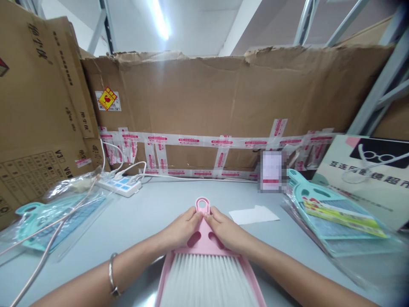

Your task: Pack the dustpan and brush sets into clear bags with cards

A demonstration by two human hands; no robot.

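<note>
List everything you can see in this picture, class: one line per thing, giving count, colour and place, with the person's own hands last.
Brush and dustpan set: one, pink with white bristles, centre front on the table, handle pointing away.
Bagged brush and dustpan sets: two, teal; one at left, one at right with a printed card.
Power strip: one, white with blue switches, left rear, white cables plugged in.
Paper slip: one, white, right of the pink handle.
Cardboard wall: brown, taped along the back.
Printed box: one, pale, far right.
Table: grey.
Bracelet: one, silver, left wrist.
Left hand: on the pink handle.
Right hand: on the pink handle.
</note>
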